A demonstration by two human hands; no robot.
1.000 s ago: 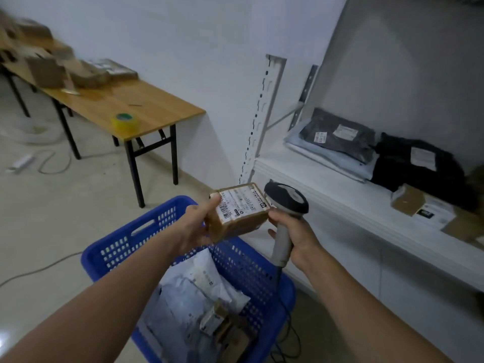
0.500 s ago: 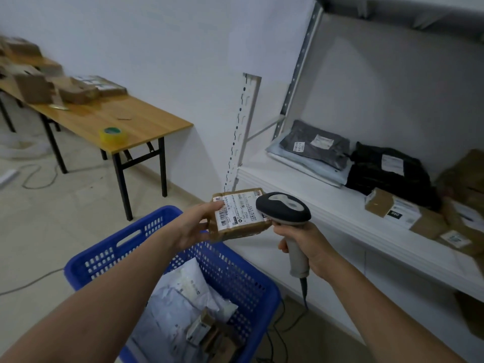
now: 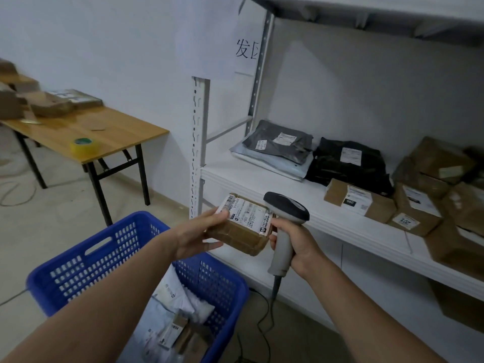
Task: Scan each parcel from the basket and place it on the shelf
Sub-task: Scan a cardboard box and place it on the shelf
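Head view: left hand grips a brown parcel at its near-left corner, thumb on the label, fingers curled underneath.
Parcel position: in the air over the far rim of the blue basket, just in front of the shelf edge, label up.
Right hand: fist wrapped round the handle of the scanner; scanner head just beside the parcel's right end, cord hanging down.
Done: grey mailer, black bag and brown boxes already lie on the shelf.
Left: basket parcels still waiting, several at least; the held one not yet shelved.
Scan status: cannot tell whether it has registered.
Progress: roughly midway, by my reckoning.
Change: a second ago the label tipped steeply toward the camera; now the parcel lies flatter and sits nearer the shelf edge. Scanner head stays at its right end. Both grips unchanged. View has lifted, showing more shelf.
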